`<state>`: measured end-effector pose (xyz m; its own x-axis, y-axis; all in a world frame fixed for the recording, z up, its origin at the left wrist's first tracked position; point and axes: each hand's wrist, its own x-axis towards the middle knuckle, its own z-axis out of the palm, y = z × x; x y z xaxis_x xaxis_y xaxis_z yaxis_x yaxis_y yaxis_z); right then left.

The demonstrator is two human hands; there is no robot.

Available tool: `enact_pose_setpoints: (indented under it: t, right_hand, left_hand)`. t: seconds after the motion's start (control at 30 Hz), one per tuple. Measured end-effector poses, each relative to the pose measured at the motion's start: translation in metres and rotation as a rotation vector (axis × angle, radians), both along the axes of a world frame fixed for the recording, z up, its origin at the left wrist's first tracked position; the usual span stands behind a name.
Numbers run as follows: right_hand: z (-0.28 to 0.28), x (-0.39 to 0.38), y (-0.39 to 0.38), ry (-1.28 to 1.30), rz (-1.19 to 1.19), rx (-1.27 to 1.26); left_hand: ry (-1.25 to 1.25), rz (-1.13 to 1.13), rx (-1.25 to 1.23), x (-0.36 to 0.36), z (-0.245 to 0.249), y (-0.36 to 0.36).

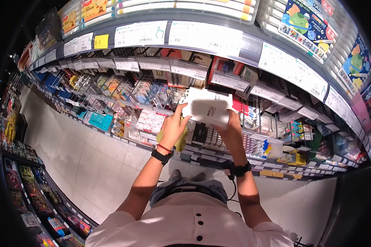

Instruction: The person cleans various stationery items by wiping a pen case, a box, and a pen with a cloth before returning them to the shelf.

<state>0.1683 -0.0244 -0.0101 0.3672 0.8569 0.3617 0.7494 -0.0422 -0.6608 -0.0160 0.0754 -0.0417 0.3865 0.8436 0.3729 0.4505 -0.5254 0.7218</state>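
Between my two hands is a flat white box [206, 108] with small dark print near its right side. My left hand [175, 127] grips its left edge, with the thumb and fingers at the lower left corner. On the opposite side, my right hand [231, 133] has its fingers closed round the right edge. Behind and below the box are packed shelf goods, partly hidden by it. A yellow-green fuzzy item [180, 140] shows just beside my left wrist.
A long shelf lip with price tags [206, 38] curves across the top, marker sets above it. Lower shelves hold red-and-white packs [151, 120], a teal pack [100, 121] and hanging stationery. Tiled floor [99, 152] lies below; another stocked shelf [37, 193] stands at left.
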Motion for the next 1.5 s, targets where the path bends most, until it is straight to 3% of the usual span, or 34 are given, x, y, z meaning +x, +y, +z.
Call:
enact_pose_setpoints:
  t: [0.1, 0.43, 0.53, 0.63, 0.77, 0.93, 1.07, 1.17, 1.2, 1.23, 1.3, 1.4, 1.5]
  right_hand:
    - [0.008, 0.001, -0.002, -0.024, 0.031, 0.002]
    - [0.004, 0.016, 0.009, -0.021, 0.152, 0.129]
    - [0.008, 0.014, 0.007, 0.186, 0.079, 0.066]
    - [0.007, 0.015, 0.003, 0.249, 0.081, 0.104]
    - [0.009, 0.018, -0.005, 0.378, 0.089, 0.093]
    - [0.001, 0.027, -0.014, 0.448, 0.142, 0.092]
    - [0.012, 0.027, -0.027, 0.681, 0.3, 0.179]
    - [0.011, 0.036, -0.049, 1.009, 0.148, -0.163]
    - [0.007, 0.036, -0.056, 1.276, 0.263, -0.112]
    - [0.003, 0.036, -0.061, 1.356, 0.322, -0.152]
    - [-0.003, 0.038, -0.07, 1.512, 0.442, -0.234]
    - [-0.018, 0.03, -0.078, 1.51, 0.524, -0.286]
    - [-0.015, 0.015, -0.078, 1.747, 0.671, -0.378]
  left_hand:
    - [-0.028, 0.011, 0.111, 0.003, 0.002, -0.001]
    - [0.023, 0.08, 0.06, 0.008, -0.004, -0.001]
    - [0.043, 0.048, -0.035, 0.002, 0.002, -0.001]
    - [-0.052, 0.051, 0.041, -0.005, -0.006, -0.001]
    - [-0.102, 0.047, -0.127, -0.017, -0.004, -0.005]
    - [-0.117, 0.063, -0.139, -0.029, 0.002, -0.013]
    - [-0.114, 0.075, -0.132, -0.049, 0.006, -0.02]
    - [-0.059, 0.098, -0.258, -0.069, 0.011, -0.031]
    - [-0.032, 0.07, -0.279, -0.077, 0.01, -0.033]
    - [0.027, 0.101, -0.345, -0.083, 0.012, -0.037]
    - [-0.034, 0.082, -0.312, -0.091, 0.01, -0.039]
    - [-0.374, 0.13, -0.284, -0.086, 0.019, -0.044]
    - [-0.784, 0.117, -0.28, -0.075, 0.038, -0.051]
